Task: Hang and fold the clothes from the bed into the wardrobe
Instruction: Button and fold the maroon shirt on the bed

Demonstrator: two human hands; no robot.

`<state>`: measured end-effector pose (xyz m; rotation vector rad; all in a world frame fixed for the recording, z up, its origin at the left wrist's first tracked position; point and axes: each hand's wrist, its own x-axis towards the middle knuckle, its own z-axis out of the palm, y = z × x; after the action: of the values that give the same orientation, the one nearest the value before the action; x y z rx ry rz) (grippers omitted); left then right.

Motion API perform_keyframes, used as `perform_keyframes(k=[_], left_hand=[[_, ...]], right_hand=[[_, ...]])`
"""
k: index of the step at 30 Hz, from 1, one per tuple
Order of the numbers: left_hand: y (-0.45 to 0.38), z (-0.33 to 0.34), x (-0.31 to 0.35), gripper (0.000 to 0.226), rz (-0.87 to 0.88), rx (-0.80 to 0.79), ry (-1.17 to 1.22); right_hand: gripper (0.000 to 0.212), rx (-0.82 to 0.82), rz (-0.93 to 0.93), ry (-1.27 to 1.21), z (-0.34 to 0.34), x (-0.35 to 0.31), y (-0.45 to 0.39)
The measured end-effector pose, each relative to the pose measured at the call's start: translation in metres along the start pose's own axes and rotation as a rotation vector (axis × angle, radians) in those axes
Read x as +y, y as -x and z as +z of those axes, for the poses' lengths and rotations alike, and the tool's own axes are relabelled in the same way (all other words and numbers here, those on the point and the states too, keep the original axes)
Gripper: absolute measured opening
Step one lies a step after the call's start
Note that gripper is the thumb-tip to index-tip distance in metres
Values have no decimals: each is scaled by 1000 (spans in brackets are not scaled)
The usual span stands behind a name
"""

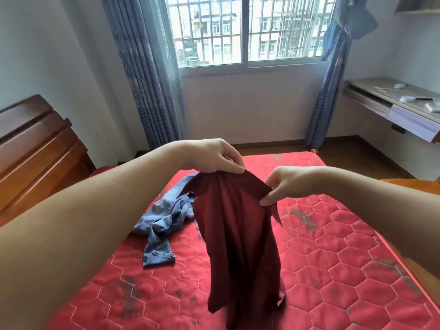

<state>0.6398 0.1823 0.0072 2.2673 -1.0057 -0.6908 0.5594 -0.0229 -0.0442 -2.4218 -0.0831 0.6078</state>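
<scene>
Bed: I see a bare red mattress (333, 246) quilted in hexagons, with dark grey stains scattered across it.
Headboard: a brown wooden headboard (35, 148) stands at my left.
On the bed: a crumpled blue denim garment (164, 220) lies left of centre, one cuffed end stretched toward me.
Table: a wall-mounted table (392, 101) sits at the right, well apart from the bed.
On the table: a few small pale items, too small for me to identify.
</scene>
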Motion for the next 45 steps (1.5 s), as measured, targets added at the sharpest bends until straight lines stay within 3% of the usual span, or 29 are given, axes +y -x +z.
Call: perform_keyframes(k=[3, 5, 8, 11, 13, 15, 18, 20, 22, 24, 26, 29, 31, 34, 37, 39, 42, 45], left_hand=[[2, 2, -12, 14, -87, 17, 4], [7, 2, -21, 19, -221, -141, 116], [16, 4, -32, 33, -375, -392, 243], [21, 5, -36, 42, -393, -434, 235], [24, 4, -39, 37, -402, -435, 192], [27, 2, -44, 29, -378, -435, 215], [28, -4, -44, 39, -178, -373, 535], [28, -7, -39, 46, -30, -283, 710], [25, -10, -33, 33, 30, -218, 755], [21, -10, -31, 9, -7, -197, 757], [19, -7, -37, 13, -142, -208, 645], [16, 2, -66, 8, -379, -275, 155], [12, 15, -90, 7, -490, -301, -175], [0, 44, -115, 18, -502, -346, -554], [-16, 73, -140, 41, -585, -499, -640], [-29, 86, -157, 42, -586, -499, -650], [-54, 84, -178, 26, -524, -320, -648], [-92, 33, -170, 32, -461, 179, -500]], right_hand=[[8, -58, -73, -251, -1, -6, 7], [15, -54, -125, -378, -9, -5, 12], [36, -17, -143, -267, -19, -5, 20], [33, 6, -111, -129, -23, 0, 24], [27, -76, -57, -238, -24, 6, 28], [23, -248, -22, -470, -26, 16, 32], [27, -492, -87, -725, -26, 26, 34], [27, -560, -46, -688, -20, 31, 32], [27, -554, 77, -480, -7, 34, 27], [19, -526, 184, -249, 7, 41, 20], [5, -409, 244, -69, 15, 50, 16], [18, -163, 295, 218, 10, 64, 16], [27, -103, 308, 271, 8, 74, 14], [27, -205, 347, 375, 18, 89, 4], [28, -302, 410, 512, 34, 109, -15], [29, -335, 456, 537, 47, 126, -30], [25, -126, 471, 376, 56, 154, -57], [18, 399, 416, 141, 15, 165, -94]])
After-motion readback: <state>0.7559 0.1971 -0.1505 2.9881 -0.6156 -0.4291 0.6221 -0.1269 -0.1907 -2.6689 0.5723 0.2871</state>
